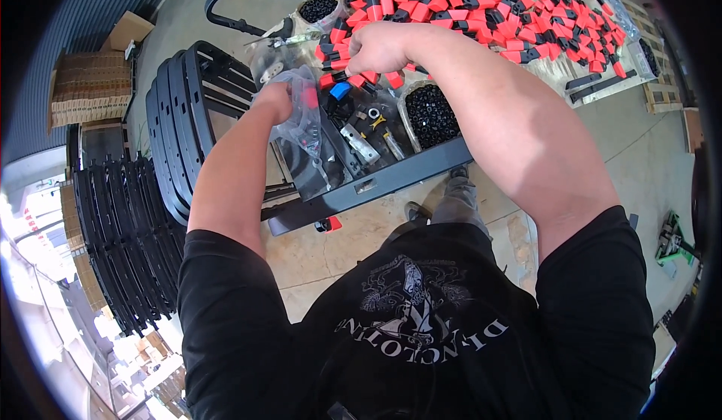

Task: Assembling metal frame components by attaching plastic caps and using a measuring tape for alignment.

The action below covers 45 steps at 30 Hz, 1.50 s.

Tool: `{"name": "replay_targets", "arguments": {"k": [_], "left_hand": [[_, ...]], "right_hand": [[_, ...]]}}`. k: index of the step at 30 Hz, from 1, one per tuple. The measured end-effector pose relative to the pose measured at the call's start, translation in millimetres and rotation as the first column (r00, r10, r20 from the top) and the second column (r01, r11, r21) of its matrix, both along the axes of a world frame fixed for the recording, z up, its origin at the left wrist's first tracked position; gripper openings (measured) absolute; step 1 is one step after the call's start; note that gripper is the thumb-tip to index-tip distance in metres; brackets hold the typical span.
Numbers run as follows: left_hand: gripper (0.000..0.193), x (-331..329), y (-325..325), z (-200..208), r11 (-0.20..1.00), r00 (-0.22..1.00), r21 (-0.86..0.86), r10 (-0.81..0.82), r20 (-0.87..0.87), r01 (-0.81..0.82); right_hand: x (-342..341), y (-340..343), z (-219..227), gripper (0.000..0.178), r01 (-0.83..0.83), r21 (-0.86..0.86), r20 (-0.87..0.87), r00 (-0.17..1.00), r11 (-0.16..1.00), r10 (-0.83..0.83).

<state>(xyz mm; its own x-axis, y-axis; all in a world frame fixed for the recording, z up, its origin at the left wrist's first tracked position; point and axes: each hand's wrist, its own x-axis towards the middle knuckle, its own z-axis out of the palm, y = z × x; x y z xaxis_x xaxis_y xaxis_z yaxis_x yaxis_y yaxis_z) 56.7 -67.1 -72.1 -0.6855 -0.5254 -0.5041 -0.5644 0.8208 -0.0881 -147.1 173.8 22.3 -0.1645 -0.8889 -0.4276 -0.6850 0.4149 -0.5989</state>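
Note:
My left hand (275, 103) is closed on a clear plastic bag (307, 128), which hangs down over the near left of the bench. Something red shows through the bag's side. Over the left edge of a large pile of red and black plastic pieces (481, 14), my right hand (377, 48) bends downward with its fingers curled together. The fingertips are close to several of these pieces, and what they grip, if anything, is hidden. Between my forearms lies a blue-and-black piece (341, 91), near a metal bracket (359, 144) and a small yellow tool (377, 121).
A tub of small black parts (430, 116) stands near my right forearm; another tub (319, 9) sits farther back. A dark metal rail (368, 185) runs along the bench front. Black metal frames (177, 134) stand at left. A red-and-black piece (329, 224) lies on the floor.

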Motion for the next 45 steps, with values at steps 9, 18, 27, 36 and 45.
{"name": "replay_targets", "arguments": {"k": [9,18,27,36,45], "left_hand": [[0.031,52,-52,-59,0.951,0.823,0.045,-0.289,0.489,0.307],[0.037,48,-16,-104,0.988,0.998,0.140,-0.064,0.028,0.059],[0.034,43,-8,-107,0.997,0.996,0.078,-0.022,0.083,0.016],[0.038,20,17,-43,0.973,0.973,0.011,0.229,0.022,-0.230],[0.038,37,21,25,0.996,0.999,-0.088,0.026,0.043,-0.023]], "right_hand": [[6,0,10,0.053,-0.009,-0.041,-0.011,1.000,0.999,0.009],[3,1,6,0.054,-0.010,0.029,0.004,1.000,1.000,0.010],[2,3,9,0.054,0.007,0.035,0.021,1.000,0.999,-0.008],[1,4,9,0.052,-0.012,0.040,0.022,1.000,0.999,0.011],[2,-1,6,0.051,0.010,-0.015,0.032,0.999,1.000,-0.009]]}}
